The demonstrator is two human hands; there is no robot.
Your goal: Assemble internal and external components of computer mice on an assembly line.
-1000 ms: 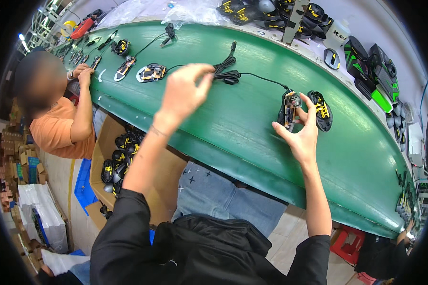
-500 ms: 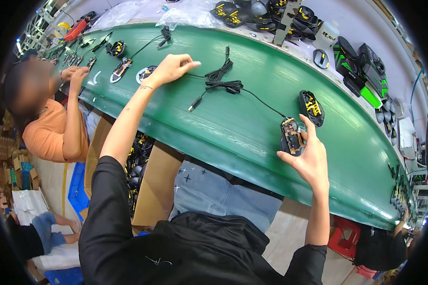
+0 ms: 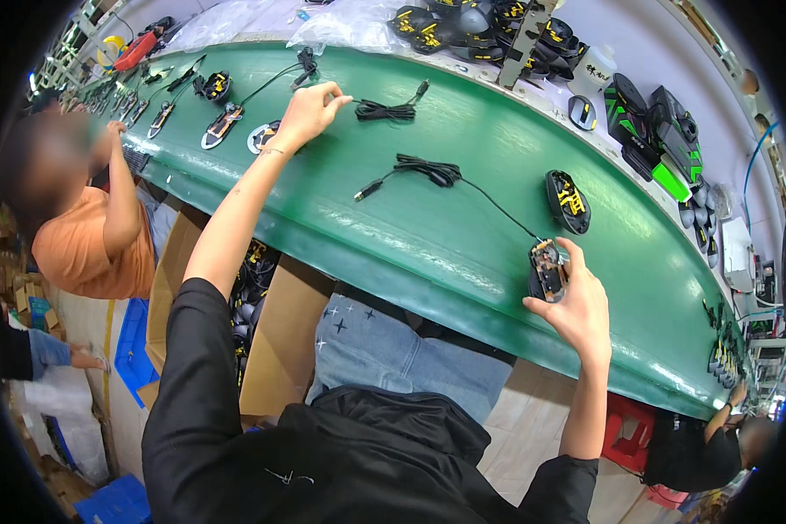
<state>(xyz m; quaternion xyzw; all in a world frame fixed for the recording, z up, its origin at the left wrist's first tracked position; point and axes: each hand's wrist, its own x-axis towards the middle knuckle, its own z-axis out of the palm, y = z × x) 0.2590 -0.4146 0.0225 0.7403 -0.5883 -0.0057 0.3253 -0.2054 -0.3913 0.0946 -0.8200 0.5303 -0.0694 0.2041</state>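
My left hand (image 3: 310, 115) is closed in a pinch on the black cable of a coiled cable bundle (image 3: 386, 111), at the back of the green belt. Just beside that wrist lies a mouse base (image 3: 263, 137), partly hidden by the hand. My right hand (image 3: 578, 306) grips an opened mouse base (image 3: 547, 271) with its circuit board showing, thumb and forefinger at its sides. From this base a cable runs left to a tied coil (image 3: 430, 168) ending in a plug (image 3: 368, 189). A black mouse shell (image 3: 568, 202) with yellow inner parts lies just beyond it.
The green conveyor belt (image 3: 489, 227) spans the view. More opened mice (image 3: 223, 126) lie along its left part. A shelf behind holds mouse shells (image 3: 428, 31) and a white bottle (image 3: 592, 68). A person in orange (image 3: 87, 240) works at left; a carton (image 3: 284, 349) stands below the belt.
My right hand has drawn the mouse base nearer and slightly right, its cable coil following. The two cable coils, close together before, now lie apart. My left hand has shifted slightly away from me.
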